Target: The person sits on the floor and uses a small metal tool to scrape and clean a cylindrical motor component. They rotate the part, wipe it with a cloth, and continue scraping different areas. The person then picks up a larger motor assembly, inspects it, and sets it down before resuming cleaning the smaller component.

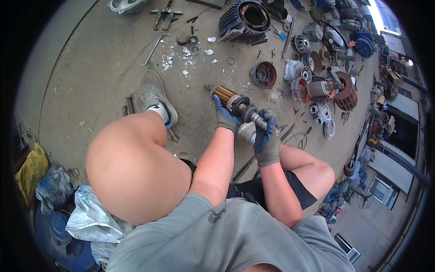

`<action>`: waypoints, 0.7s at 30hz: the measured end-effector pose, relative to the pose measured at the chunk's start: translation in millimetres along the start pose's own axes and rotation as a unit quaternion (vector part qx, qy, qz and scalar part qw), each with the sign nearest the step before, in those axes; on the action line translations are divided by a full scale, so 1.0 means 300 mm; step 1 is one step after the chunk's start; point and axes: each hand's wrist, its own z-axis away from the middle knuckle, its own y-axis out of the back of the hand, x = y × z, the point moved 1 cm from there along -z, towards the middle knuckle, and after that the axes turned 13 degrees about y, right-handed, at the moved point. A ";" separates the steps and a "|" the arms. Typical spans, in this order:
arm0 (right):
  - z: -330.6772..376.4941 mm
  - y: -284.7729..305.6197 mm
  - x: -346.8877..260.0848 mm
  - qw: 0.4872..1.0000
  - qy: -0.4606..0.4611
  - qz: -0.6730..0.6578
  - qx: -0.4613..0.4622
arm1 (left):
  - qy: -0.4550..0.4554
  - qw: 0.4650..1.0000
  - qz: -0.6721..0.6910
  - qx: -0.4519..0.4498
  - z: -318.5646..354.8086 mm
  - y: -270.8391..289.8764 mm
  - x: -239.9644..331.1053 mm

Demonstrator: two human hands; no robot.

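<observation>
A motor rotor (226, 97) with a copper-brown ribbed core lies slantwise across the space between my two gloved hands. My left hand (228, 117) is closed around it from below, its fingers along the core and the dark ring beside it. At the other end, my right hand (267, 144) grips the steel shaft (259, 121), fingers curled over it. Between the hands, dark collars sit on the shaft. Both gloves are blue and grey. Part of the rotor's underside is hidden by my left hand.
Ahead stand a finned motor housing (245, 20) and a round flange (263, 75). A puller (165, 14), a metal rod (156, 50) and white scraps (167, 62) lie on the floor. Motor parts (319, 88) crowd the right; a white sack (93, 215) lies at left.
</observation>
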 end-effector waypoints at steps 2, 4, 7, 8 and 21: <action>0.004 -0.030 -0.019 0.987 0.049 0.136 -0.065 | -0.027 1.000 0.005 0.007 0.006 -0.002 0.006; 0.015 -0.061 -0.028 0.999 0.009 0.006 -0.037 | -0.045 0.999 0.026 0.003 0.008 -0.007 0.006; 0.012 -0.109 -0.044 1.000 0.001 -0.021 -0.020 | -0.050 0.992 0.084 -0.083 0.002 -0.022 0.010; 0.006 -0.123 -0.053 0.999 -0.010 -0.032 -0.022 | -0.047 0.985 0.107 -0.125 -0.001 -0.028 0.013; 0.028 0.104 -0.178 0.976 -0.216 -0.033 0.009 | -0.107 0.974 -0.088 -0.179 0.200 -0.298 0.282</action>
